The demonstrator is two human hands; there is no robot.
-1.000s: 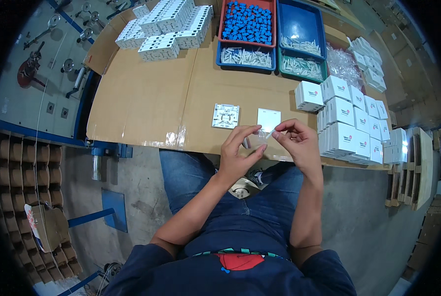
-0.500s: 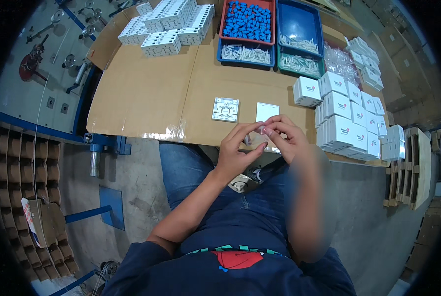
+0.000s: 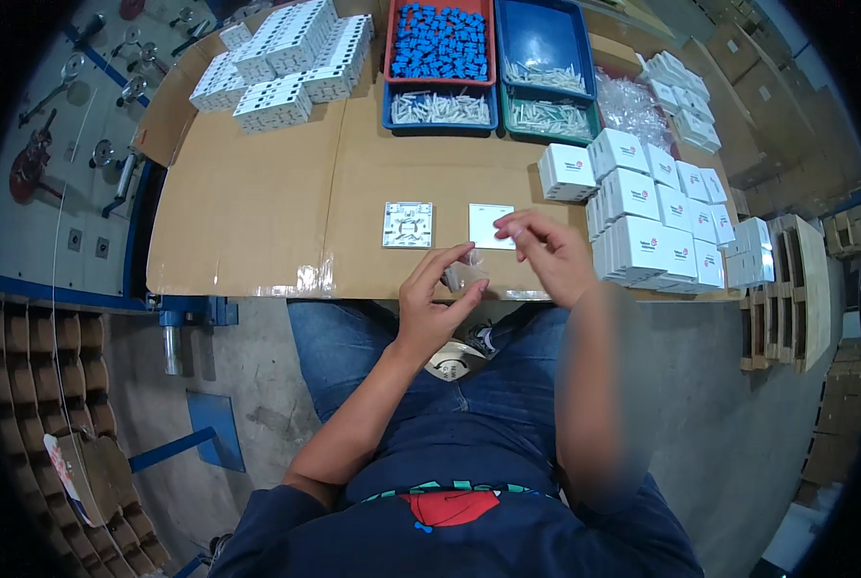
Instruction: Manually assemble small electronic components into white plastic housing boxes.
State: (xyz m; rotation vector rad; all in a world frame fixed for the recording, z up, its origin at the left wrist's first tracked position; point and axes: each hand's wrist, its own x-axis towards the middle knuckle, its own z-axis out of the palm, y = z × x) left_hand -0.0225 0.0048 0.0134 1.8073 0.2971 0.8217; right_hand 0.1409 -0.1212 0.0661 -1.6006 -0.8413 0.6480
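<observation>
My left hand (image 3: 432, 306) is closed around a small clear plastic bag (image 3: 466, 274) at the table's near edge, thumb and fingers on either side of it. Apart from it, to the right, my right hand (image 3: 553, 258) is raised with thumb and fingertips pressed together; whether something small sits between them is hidden. Its fingertips hover by a flat white square plate (image 3: 488, 224), covering part of that plate's right side. Left of the plate lies a white square frame (image 3: 407, 225) with moulded metal-looking details, face up and touched by neither hand.
Behind are a red tray (image 3: 387, 58) of blue plugs, a blue tray (image 3: 440, 130) and a green tray (image 3: 599, 120) of white pieces, and another blue tray (image 3: 543, 34). White boxes (image 3: 633, 246) stand stacked at right, white frame stacks (image 3: 286, 58) at far left.
My hands have come apart: the right has let go of the bag and moved up and right over the white plate. The left keeps the bag. The view has shifted slightly.
</observation>
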